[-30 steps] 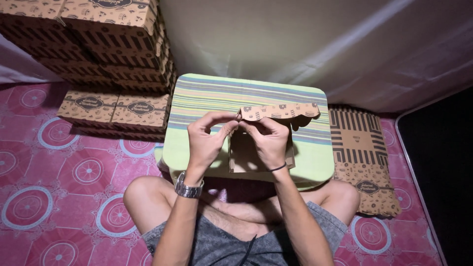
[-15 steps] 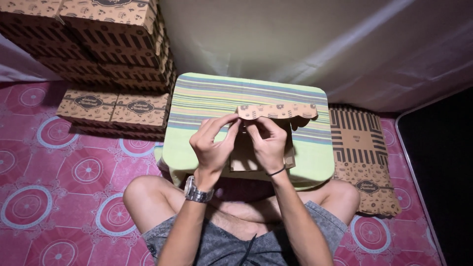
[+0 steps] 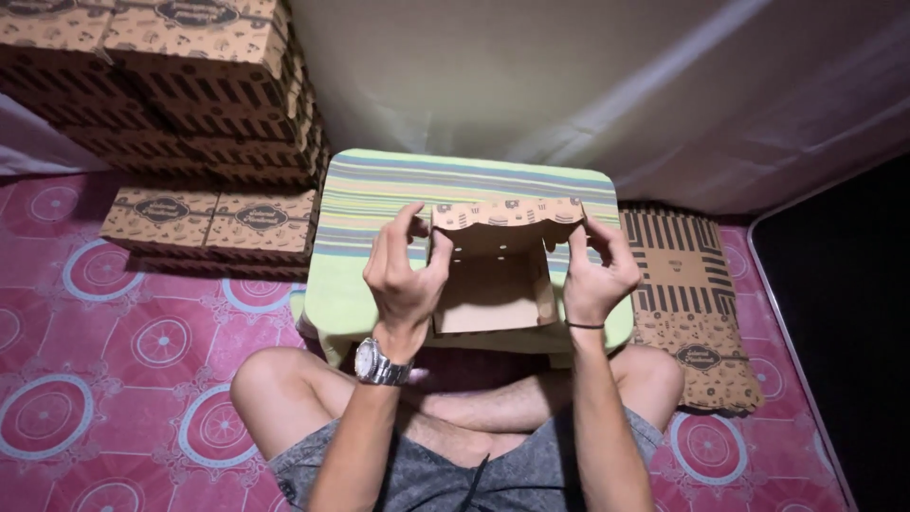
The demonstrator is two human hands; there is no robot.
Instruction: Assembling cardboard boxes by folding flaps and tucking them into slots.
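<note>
Cardboard box (image 3: 498,270) is gripped at both side walls, left hand (image 3: 403,275) and right hand (image 3: 597,270) clamped on it above the striped tabletop (image 3: 379,204), best held square.

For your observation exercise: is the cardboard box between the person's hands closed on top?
No: the cardboard box is open on top, its plain inside showing, with the left hand and right hand gripping its sides.

box (image 3: 493,275) on stool (image 3: 379,204) | stacked boxes (image 3: 171,76) left (behind) | flat cartons (image 3: 692,303) right
</note>
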